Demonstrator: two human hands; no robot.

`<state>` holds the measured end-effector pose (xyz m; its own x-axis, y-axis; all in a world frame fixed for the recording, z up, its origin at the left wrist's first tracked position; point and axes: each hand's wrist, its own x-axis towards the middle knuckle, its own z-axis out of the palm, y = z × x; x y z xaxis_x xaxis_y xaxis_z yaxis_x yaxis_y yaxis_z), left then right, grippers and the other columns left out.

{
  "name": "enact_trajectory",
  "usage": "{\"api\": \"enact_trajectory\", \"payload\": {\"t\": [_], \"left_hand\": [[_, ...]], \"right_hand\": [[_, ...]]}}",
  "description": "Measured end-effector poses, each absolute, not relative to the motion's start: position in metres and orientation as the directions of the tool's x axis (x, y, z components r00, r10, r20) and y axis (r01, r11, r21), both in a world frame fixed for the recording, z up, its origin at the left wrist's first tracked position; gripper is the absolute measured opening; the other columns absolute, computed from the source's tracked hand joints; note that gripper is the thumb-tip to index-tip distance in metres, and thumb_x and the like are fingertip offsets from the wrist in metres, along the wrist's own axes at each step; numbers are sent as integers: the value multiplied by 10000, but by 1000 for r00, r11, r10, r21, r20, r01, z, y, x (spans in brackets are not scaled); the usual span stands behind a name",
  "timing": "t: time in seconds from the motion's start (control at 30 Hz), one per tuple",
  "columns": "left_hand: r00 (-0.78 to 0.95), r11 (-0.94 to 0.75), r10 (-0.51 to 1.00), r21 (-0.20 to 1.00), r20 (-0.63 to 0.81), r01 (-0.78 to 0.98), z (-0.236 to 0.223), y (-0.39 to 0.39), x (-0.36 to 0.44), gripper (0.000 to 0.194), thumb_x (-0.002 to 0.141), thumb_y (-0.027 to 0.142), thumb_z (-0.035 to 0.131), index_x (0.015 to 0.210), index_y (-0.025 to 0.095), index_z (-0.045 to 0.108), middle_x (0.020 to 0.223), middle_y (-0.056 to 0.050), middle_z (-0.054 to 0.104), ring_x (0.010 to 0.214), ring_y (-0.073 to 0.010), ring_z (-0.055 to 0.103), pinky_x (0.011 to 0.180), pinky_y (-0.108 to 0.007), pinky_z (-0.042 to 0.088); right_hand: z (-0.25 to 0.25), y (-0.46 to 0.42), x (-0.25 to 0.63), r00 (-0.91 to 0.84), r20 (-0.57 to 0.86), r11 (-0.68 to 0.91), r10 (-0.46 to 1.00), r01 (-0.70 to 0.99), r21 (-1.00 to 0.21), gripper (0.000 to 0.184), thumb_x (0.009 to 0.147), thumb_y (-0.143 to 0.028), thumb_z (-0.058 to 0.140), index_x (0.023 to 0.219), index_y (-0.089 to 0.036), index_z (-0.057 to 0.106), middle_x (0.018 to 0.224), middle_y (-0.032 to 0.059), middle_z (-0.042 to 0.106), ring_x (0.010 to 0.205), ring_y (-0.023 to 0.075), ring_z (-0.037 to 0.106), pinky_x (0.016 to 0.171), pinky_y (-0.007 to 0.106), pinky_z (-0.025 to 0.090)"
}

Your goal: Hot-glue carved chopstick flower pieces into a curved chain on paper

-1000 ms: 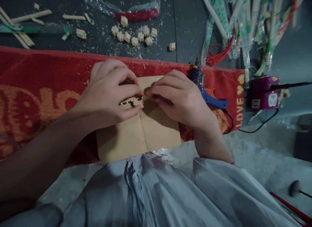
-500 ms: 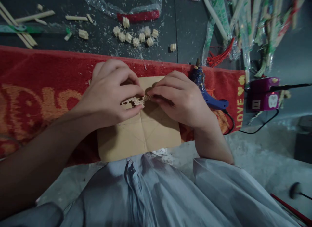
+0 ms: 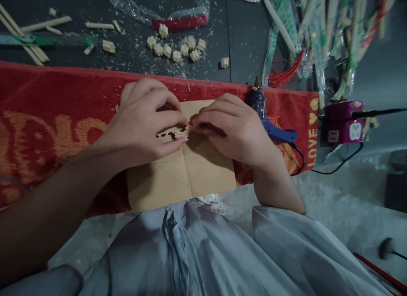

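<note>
My left hand pinches a small cluster of pale wooden pieces between thumb and fingers. From the other side, the fingertips of my right hand close on the right end of the same cluster, partly hiding it. Beneath both hands lies a tan sheet of card with a fold down its middle and faint pencil lines. A blue glue gun rests on the red towel, just right of my right hand.
Several pale flower-shaped pieces lie on the dark table among crumbs. Thin wooden sticks are at the left. Plastic-wrapped sticks and a red tassel are at the right, above a purple power socket block with cords.
Both hands stay on the cluster almost without moving. The view has shifted very slightly.
</note>
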<state>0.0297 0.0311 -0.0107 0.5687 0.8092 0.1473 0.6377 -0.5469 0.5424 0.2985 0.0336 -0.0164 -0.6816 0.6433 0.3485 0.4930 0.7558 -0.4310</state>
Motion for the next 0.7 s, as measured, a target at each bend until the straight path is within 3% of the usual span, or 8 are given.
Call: {"api": "enact_trajectory", "payload": {"t": [0.27, 0.57, 0.7], "left_hand": [[590, -525, 800, 600, 107, 603, -13, 33, 27, 407, 1135, 579, 573, 1073, 268, 828, 1239, -36, 736, 1390, -356, 566, 1267, -610, 386], [593, -567, 790, 554, 155, 610, -15, 32, 26, 314, 1123, 535, 632, 1070, 294, 826, 1232, -32, 771, 1355, -371, 614, 1198, -570, 432], [602, -586, 780, 537, 171, 607, -15, 32, 25, 360, 1143, 551, 601, 1076, 285, 834, 1238, -35, 772, 1347, -362, 618, 1182, -556, 432]], "right_hand": [[-11, 29, 296, -627, 316, 685, 712, 520, -510, 221, 1131, -186, 606, 1157, -215, 823, 1034, 32, 850, 975, 201, 756, 923, 380, 611], [-5, 28, 293, -607, 246, 627, 756, 562, -539, 251, 1120, -170, 609, 1059, -234, 843, 989, 17, 840, 955, 198, 737, 917, 372, 597], [-5, 27, 293, -600, 231, 614, 766, 577, -539, 256, 1125, -183, 608, 1064, -248, 848, 1048, 31, 836, 995, 209, 728, 931, 382, 590]]}}
